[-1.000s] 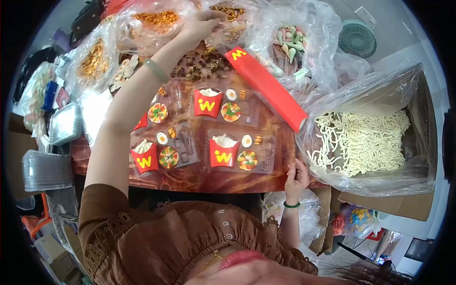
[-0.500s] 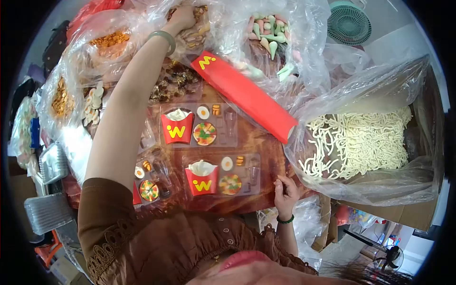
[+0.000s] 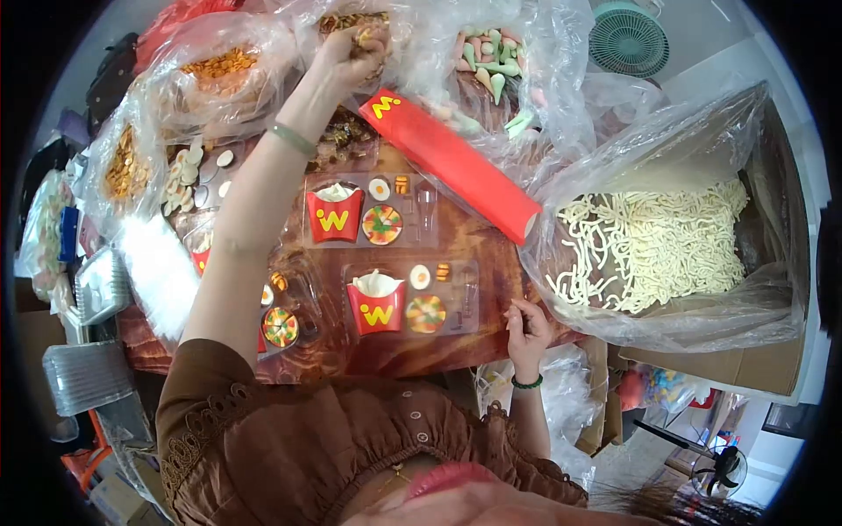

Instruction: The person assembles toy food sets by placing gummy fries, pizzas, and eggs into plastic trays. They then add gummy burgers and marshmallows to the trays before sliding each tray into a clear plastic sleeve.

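Note:
My left hand [image 3: 360, 54] is closed in a fist over the bag of brown pieces [image 3: 353, 21] at the top; small yellowish bits show at its fingers, too small to name. Near the table's front edge, my right hand [image 3: 529, 337] has curled fingers, and whatever they may hold is hidden. Beside it is a clear plastic tray [image 3: 456, 327] with a red fries box [image 3: 376, 302], a fried-egg piece [image 3: 420, 278], a small burger [image 3: 443, 273] and a pizza piece [image 3: 426, 314]. A similar tray [image 3: 412, 235] lies behind, and another [image 3: 303, 294] sits partly under my left arm.
A long red carton [image 3: 452, 167] lies diagonally across the table. To the right, a lined box holds pale noodle-like strands [image 3: 675, 250]. Bags of pink and green cone-shaped pieces [image 3: 493, 66] and orange pieces [image 3: 219, 70] stand at the back. Stacked clear trays [image 3: 88, 377] are at left.
My left hand has lifted out of the bag of brown pieces and drawn back toward me, right and slightly down, now closed. My right hand has hardly moved. The whole view has shifted slightly.

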`<state>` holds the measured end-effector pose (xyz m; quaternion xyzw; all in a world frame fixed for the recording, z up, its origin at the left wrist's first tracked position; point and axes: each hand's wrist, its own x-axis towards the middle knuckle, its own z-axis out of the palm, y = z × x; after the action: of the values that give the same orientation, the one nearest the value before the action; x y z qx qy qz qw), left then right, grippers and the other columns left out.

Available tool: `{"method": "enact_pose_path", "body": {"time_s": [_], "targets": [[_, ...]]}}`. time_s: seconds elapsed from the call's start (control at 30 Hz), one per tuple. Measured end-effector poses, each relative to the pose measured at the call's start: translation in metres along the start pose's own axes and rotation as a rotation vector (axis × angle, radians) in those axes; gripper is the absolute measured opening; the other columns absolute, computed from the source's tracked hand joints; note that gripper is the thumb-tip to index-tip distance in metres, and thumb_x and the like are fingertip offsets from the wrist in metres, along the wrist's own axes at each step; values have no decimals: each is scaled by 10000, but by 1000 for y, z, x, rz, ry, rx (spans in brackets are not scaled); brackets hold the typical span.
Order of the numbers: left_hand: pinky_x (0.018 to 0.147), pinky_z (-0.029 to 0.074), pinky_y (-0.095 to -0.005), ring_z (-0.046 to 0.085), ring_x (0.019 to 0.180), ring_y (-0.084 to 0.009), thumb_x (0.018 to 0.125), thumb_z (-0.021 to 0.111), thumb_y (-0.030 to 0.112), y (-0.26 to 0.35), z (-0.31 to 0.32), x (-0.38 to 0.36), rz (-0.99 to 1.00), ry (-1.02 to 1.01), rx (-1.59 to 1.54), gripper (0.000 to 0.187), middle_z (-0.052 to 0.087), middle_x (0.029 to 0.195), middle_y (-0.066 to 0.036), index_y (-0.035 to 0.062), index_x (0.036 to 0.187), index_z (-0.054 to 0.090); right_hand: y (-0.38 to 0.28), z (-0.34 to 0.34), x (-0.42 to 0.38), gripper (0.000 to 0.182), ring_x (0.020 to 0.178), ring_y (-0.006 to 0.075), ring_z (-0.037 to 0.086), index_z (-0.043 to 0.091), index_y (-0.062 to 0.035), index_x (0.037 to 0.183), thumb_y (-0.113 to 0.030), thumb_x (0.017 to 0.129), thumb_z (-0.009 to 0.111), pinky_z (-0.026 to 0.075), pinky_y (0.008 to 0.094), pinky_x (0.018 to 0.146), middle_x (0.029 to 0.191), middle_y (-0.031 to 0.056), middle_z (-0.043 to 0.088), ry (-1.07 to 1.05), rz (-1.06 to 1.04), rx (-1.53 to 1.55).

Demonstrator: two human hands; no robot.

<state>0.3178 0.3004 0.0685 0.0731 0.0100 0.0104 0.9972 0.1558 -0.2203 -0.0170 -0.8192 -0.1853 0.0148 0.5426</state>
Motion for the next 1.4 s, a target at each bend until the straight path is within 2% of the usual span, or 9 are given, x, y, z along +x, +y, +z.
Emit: {"method": "enact_pose_path", "body": {"time_s": [0.23,0.53,0.63,0.7,0.87,0.93,1.03,1.3,1.4], "targets": [[830,562,-368,539,1137,-348,999,363,109,-113,23,-141,-215,19,-213,286,490,1211,-269,-111,1159,450,-63,16,47,200,686,55,563,617,12,1085,-14,887,625,440,168,554,869,37,636,-76,-184,94],[896,557,-340,574,1120,-326,990,429,148,-213,67,-267,-43,355,432,298,574,1196,-169,-41,1212,492,-152,82,79,179,787,88,654,644,26,1063,-29,895,618,506,186,605,934,59,693,-480,-31,503],[914,547,-336,551,1162,-331,1001,411,159,-216,43,-280,-133,269,273,318,566,1217,-160,-34,1245,477,-151,76,57,132,794,128,679,659,29,995,-57,903,619,536,217,670,938,70,696,-449,-100,567],[922,546,-350,534,1185,-349,1014,384,175,-226,38,-291,-193,185,156,330,551,1239,-166,-38,1253,464,-147,67,48,133,785,128,677,664,27,981,-74,909,618,534,224,673,928,63,694,-234,-310,355],[916,551,-372,561,1147,-352,1016,378,181,-247,33,-306,-284,126,111,334,541,1246,-186,-45,1248,461,-147,45,27,159,792,111,637,669,21,1015,-77,893,638,522,239,719,926,75,678,-308,-309,184],[912,554,-377,568,1138,-350,1016,378,180,-255,33,-310,-347,86,56,332,540,1247,-192,-46,1243,465,-153,37,19,177,743,125,662,671,-1,1036,-62,871,650,528,234,667,911,92,666,-380,-617,-77],[906,556,-366,565,1142,-352,1015,386,185,-271,39,-321,-400,216,106,342,533,1263,-198,-49,1255,458,-154,25,-2,126,764,156,663,650,9,978,-56,869,638,523,248,659,877,94,640,-404,-473,-104],[833,589,-370,477,1238,-383,1013,380,175,-309,47,-343,-653,177,13,380,494,1322,-194,-41,1325,391,-99,-125,-97,202,529,114,520,560,-1,845,-127,971,465,417,257,501,645,59,581,421,-738,-280],[880,566,-409,465,1246,-388,1017,349,179,-316,47,-343,-678,159,-22,392,462,1353,-206,-46,1339,368,-42,-250,-112,254,679,267,659,611,-5,926,-255,924,562,508,355,608,776,162,675,590,161,-721]]}}
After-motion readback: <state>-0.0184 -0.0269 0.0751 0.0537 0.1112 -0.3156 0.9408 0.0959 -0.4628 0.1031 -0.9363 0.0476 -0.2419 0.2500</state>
